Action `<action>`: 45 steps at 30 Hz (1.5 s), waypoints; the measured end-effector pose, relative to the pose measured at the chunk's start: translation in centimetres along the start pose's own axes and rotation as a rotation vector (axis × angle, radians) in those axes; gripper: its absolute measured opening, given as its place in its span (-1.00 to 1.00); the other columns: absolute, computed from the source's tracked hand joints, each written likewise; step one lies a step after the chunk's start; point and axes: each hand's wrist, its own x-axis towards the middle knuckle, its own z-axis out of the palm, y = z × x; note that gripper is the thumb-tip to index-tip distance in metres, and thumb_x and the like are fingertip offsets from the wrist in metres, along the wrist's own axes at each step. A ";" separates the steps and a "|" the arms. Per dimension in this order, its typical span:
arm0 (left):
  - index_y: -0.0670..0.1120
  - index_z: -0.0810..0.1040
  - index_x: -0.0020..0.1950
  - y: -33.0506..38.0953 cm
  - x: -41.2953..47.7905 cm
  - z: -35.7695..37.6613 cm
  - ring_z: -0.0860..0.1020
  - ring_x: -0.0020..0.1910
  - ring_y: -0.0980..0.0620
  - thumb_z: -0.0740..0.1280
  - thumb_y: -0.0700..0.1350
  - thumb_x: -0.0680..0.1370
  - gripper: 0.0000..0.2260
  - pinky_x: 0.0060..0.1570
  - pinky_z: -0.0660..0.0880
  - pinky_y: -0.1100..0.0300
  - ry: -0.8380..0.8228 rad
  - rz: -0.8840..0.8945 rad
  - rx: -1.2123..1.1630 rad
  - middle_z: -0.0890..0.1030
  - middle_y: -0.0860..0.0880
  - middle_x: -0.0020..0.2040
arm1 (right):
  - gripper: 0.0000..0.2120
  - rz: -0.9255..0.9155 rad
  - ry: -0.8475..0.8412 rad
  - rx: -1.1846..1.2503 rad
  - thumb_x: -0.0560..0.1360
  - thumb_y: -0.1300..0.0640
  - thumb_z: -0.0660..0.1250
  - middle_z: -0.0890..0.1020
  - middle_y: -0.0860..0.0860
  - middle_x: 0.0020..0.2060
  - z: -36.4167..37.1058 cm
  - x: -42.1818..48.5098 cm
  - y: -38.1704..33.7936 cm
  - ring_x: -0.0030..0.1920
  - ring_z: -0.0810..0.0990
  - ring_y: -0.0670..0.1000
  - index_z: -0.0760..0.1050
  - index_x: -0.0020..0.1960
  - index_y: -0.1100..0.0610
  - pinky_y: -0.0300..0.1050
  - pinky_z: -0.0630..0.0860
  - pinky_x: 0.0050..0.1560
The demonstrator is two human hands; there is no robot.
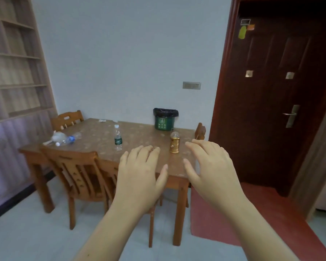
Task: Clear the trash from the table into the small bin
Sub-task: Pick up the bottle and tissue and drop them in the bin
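Observation:
A small green bin [164, 123] lined with a black bag stands at the far right of the wooden table [94, 137]. Near the table's left edge lies a clear bottle with a blue label [72, 138], next to a crumpled white bag [58, 136]. Small white scraps [102, 120] lie at the far edge. An upright bottle with a green label [118, 138] stands mid-table. My left hand [141, 170] and my right hand [213, 164] are held out in front of me, short of the table's near corner, fingers spread and holding nothing.
A gold lantern [174, 143] stands near the table's right side. One wooden chair [79, 176] is tucked in at the near side, another [67, 119] at the far left. A shelf unit fills the left wall and a dark red door the right.

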 end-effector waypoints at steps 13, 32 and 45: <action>-0.16 0.56 0.15 -12.3 3.5 9.5 0.55 0.11 -0.14 0.14 0.06 0.45 -0.57 0.10 0.45 -0.09 -0.125 -0.142 0.092 0.62 -0.12 0.07 | -0.60 0.010 -0.131 0.167 0.41 0.00 0.16 0.61 0.10 0.05 17.7 5.8 -0.3 0.10 0.54 0.16 0.53 0.13 0.17 0.18 0.47 0.07; -0.14 0.55 0.17 -31.9 11.4 23.9 0.53 0.14 -0.13 0.13 0.05 0.46 -0.58 0.16 0.38 -0.13 -0.198 -0.301 0.010 0.61 -0.10 0.10 | -0.62 0.033 -0.281 0.149 0.41 0.02 0.19 0.60 0.10 0.05 41.0 16.0 0.1 0.09 0.54 0.15 0.53 0.13 0.17 0.18 0.48 0.06; -0.14 0.49 0.22 -49.0 16.7 33.5 0.49 0.20 -0.13 0.12 0.08 0.47 -0.55 0.21 0.37 -0.14 -0.253 -0.383 -0.166 0.57 -0.10 0.16 | -0.59 0.151 -0.393 0.092 0.41 -0.02 0.13 0.61 0.09 0.02 57.9 22.9 -3.5 0.04 0.55 0.18 0.54 0.12 0.15 0.19 0.50 0.04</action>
